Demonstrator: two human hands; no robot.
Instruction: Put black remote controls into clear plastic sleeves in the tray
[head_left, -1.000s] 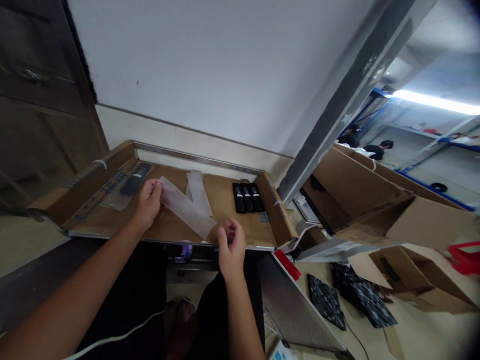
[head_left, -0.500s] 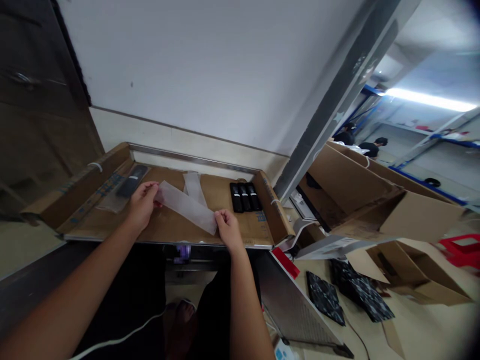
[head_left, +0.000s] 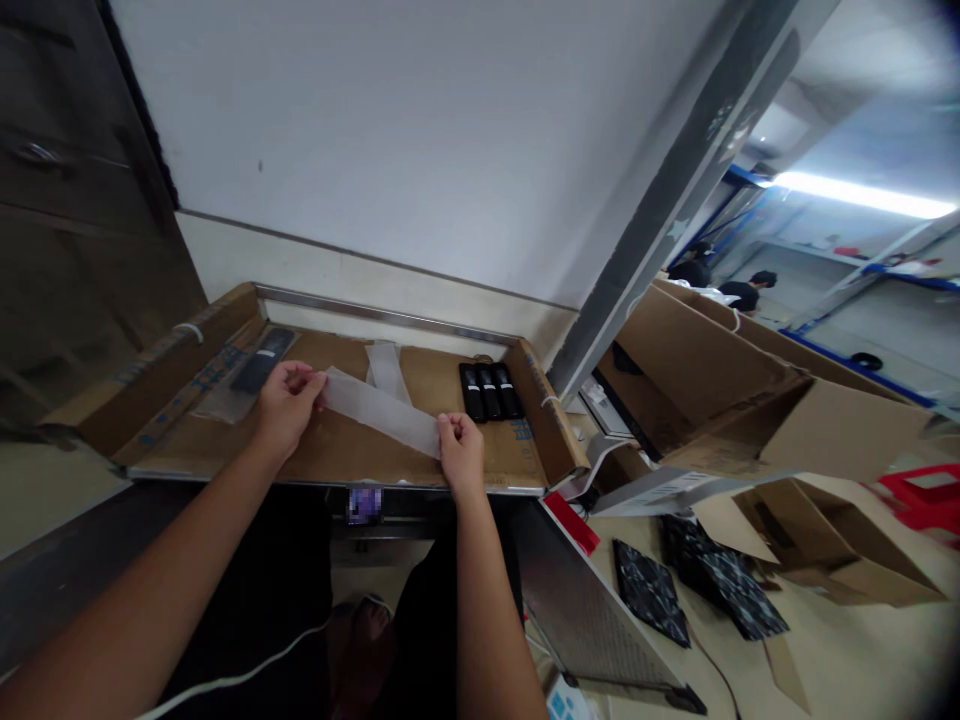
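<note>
Between my two hands a translucent plastic bag (head_left: 384, 412), long and narrow, is stretched above the cardboard-lined tray (head_left: 360, 460). My left hand (head_left: 291, 400) pinches its left end, and my right hand (head_left: 460, 445) grips the other end between thumb and fingers. Behind it another clear plastic bag (head_left: 388, 370) lies flat on the cardboard. At the right side of the tray, 3 black objects (head_left: 490, 392) with small white labels sit side by side; they look like remote controls. To the left of my left hand lies a dark object in a clear bag (head_left: 262, 362).
Cardboard walls (head_left: 551, 420) edge the tray left and right. A large open carton (head_left: 705, 380) stands to the right, with another open box (head_left: 832, 540) below it. Black patterned bags (head_left: 720, 580) lie on the floor. Two people (head_left: 742, 290) are far off at right.
My right hand has shifted slightly right and up, and the bag's right end has risen with it. My left hand has turned a little, still pinching the bag.
</note>
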